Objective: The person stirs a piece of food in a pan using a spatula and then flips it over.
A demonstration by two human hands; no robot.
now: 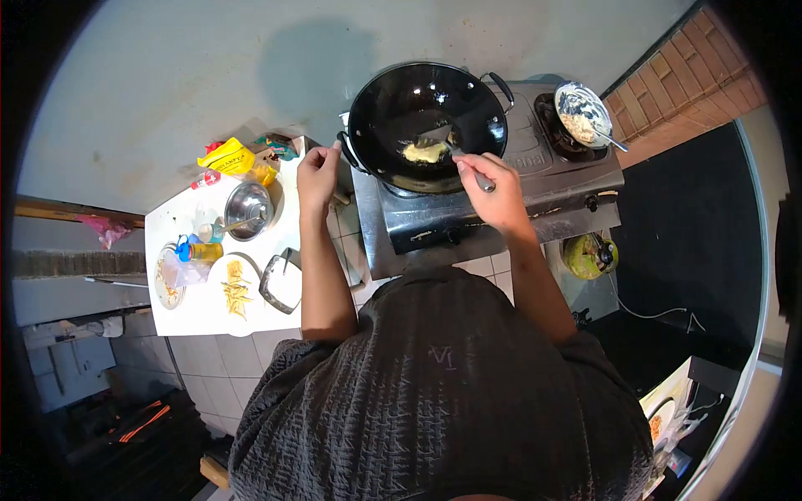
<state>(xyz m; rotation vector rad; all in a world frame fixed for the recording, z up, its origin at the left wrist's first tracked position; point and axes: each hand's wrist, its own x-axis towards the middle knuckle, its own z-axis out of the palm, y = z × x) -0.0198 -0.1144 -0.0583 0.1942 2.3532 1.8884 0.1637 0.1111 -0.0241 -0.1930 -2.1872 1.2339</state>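
Note:
A black wok [401,104] sits on the steel gas stove [547,159]. Low in the wok lies a pale yellow piece of food [424,152] in a little oil. My right hand [494,190] is closed round the handle of a metal spatula [440,134], whose blade touches the wok's bottom just above the food. At the wok's left side, my left hand [319,177] grips the looped handle with its fingers closed.
Right of the wok, a bowl of pale mixture [582,117] with a spoon rests on the other burner. The white table [188,317] at left bears a steel bowl [249,210], a plate of yellow strips [236,288], a yellow bottle [205,251] and a square dish [282,282].

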